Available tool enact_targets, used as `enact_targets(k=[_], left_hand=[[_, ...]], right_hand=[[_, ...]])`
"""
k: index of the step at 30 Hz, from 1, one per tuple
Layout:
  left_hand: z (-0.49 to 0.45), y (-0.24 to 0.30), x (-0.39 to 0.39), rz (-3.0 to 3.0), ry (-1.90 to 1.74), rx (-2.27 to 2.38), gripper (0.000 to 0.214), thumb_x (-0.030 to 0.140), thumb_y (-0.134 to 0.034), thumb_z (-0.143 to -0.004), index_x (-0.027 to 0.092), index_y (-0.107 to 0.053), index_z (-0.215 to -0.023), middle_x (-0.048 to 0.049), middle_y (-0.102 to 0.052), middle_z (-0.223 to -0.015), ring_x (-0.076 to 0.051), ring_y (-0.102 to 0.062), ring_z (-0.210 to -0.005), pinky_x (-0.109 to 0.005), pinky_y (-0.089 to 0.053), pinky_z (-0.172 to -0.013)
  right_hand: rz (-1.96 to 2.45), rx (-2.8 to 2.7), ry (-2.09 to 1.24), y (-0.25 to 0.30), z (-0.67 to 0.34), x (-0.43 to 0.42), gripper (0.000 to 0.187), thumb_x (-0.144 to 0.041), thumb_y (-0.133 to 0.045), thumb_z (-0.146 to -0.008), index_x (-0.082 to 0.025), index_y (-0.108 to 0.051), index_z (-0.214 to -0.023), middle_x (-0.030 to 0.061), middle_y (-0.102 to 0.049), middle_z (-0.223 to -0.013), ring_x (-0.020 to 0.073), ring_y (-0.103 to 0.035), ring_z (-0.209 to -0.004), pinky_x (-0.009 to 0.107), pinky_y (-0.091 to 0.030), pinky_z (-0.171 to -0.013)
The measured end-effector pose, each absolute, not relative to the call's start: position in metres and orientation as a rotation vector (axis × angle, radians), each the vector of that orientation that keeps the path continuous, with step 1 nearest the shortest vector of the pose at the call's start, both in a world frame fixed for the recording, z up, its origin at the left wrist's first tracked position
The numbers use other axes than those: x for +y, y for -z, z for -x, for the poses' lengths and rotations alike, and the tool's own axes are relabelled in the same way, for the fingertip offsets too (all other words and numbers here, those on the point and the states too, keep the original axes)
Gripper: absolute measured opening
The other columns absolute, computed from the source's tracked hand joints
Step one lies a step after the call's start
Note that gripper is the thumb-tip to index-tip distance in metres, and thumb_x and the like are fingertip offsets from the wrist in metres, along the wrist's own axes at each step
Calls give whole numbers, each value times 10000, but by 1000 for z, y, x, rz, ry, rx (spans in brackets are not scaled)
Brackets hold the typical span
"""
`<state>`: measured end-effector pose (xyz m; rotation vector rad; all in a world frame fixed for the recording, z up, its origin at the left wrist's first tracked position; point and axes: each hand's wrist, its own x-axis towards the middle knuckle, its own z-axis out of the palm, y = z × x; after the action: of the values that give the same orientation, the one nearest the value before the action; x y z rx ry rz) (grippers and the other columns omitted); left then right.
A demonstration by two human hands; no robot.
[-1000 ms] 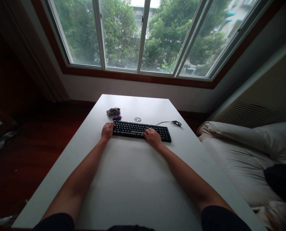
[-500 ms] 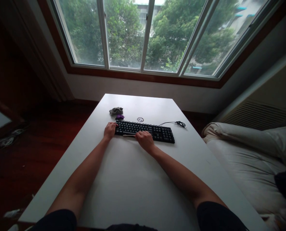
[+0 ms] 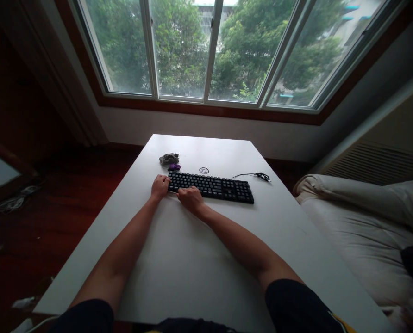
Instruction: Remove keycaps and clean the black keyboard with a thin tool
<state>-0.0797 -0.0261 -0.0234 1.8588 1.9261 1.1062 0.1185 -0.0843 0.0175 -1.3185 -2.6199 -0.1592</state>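
White surface [image 3: 192, 268] lay bare close to us, under both our arms. Farther out, our left grip [image 3: 160, 186] was curled tight on the left end of the black keyboard [image 3: 220, 187], which lay flat across the middle of the surface. Our right grip [image 3: 190, 199] sat just beside the left one, fingers bent down on the front keys. We could not tell if it pinched something small or nothing at all.

We think the work went best with the left side holding the keyboard steady, so it did not slide, and the right side pressing softly.

Just behind the keyboard's left end lay a purple bit [image 3: 174, 167] and a grey crumpled rag [image 3: 169, 159], close enough to get bumped. A little ring [image 3: 203, 170] lay near them, and a black cable [image 3: 258, 175] curled behind the keyboard's right end. Nothing blocked our grips. A bed [image 3: 352, 231] stood on the right, and a big window [image 3: 209, 51] showed green trees far off.
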Motion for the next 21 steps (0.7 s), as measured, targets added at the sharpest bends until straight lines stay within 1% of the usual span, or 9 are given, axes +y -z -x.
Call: enact_targets(k=[3, 6, 10, 16, 21], left_hand=[[79, 28, -24, -1874, -1122, 1942, 263, 381, -501, -965, 221, -688, -872, -82, -623, -1035, -215, -628, -972, -345, -504, -960], [79, 32, -24, -1872, -1153, 1923, 182, 355, -570, -927, 218, -682, -889, -76, -609, -1038, -211, -625, -976, -338, -519, -923], [79, 35, -24, -1884, -1176, 1890, 132, 334, -627, -892, 215, -682, -889, -69, -598, -1038, -208, -625, -957, -345, -531, -896], [80, 36, -25, -1901, -1182, 1882, 114, 334, -654, -875, 222, -679, -881, -68, -598, -1057, -206, -628, -942, -342, -533, -875], [80, 36, -25, -1907, -1179, 1903, 110, 330, -649, -877, 224, -678, -893, -68, -629, -1070, -206, -636, -939, -347, -526, -896]], right_hand=[[1367, -2608, 159, -15, -143, -88, 281, -331, -450, -1058, -188, -683, -991, 101, -774, -981, 210, -710, -883, 310, -354, -803], [1407, -2595, 186, -13, -175, -92, 283, -339, -466, -1054, -185, -684, -961, 91, -772, -942, 201, -701, -848, 310, -338, -787], [1436, -2547, 248, -8, -221, -100, 289, -345, -474, -1054, -186, -668, -912, 71, -764, -887, 189, -681, -794, 317, -308, -763], [1478, -2493, 342, -3, -298, -109, 332, -373, -472, -1052, -187, -648, -842, 71, -741, -807, 186, -639, -735, 322, -288, -750], [1452, -2471, 348, 2, -347, -109, 385, -417, -462, -1057, -191, -627, -791, 57, -711, -755, 188, -619, -711, 321, -297, -751]])
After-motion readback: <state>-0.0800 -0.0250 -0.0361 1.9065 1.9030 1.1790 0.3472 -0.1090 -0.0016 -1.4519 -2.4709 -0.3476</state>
